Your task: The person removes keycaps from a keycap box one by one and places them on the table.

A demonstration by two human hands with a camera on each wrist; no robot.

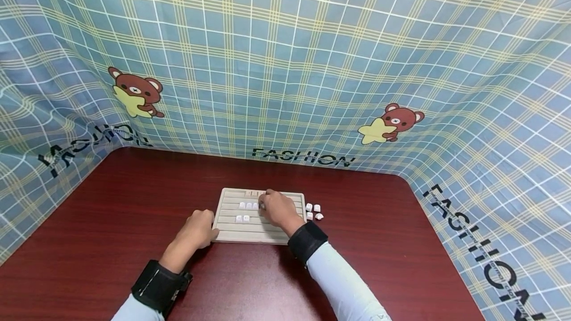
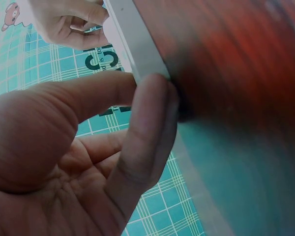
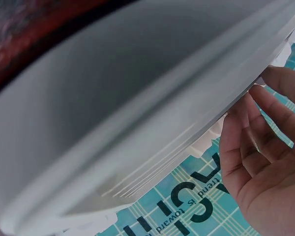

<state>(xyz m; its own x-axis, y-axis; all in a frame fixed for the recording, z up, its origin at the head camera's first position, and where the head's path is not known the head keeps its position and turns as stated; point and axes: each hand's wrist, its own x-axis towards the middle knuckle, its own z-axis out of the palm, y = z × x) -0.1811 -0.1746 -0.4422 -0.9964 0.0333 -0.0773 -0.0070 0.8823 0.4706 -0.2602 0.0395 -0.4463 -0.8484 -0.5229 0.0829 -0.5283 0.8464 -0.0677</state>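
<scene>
A beige board (image 1: pixel 250 236) with raised ridges lies on the table. My left hand (image 1: pixel 196 229) holds its left edge; in the left wrist view the thumb and a finger (image 2: pixel 150 113) pinch the rim. Over the board's upper middle, my right hand (image 1: pixel 280 210) has its fingertips down at the right end of a row of small white keycaps (image 1: pixel 249 206). A pale bit of a keycap (image 3: pixel 261 80) shows between thumb and forefinger in the right wrist view, mostly hidden by them. Lower on the board sit two more white keycaps (image 1: pixel 246 219).
Several loose white keycaps (image 1: pixel 317 208) lie on the dark red table (image 1: pixel 370 241) just beyond the board's right edge, one of them tipped over. Plaid cloth (image 1: pixel 267 63) with bear prints hangs round the back and sides of the table.
</scene>
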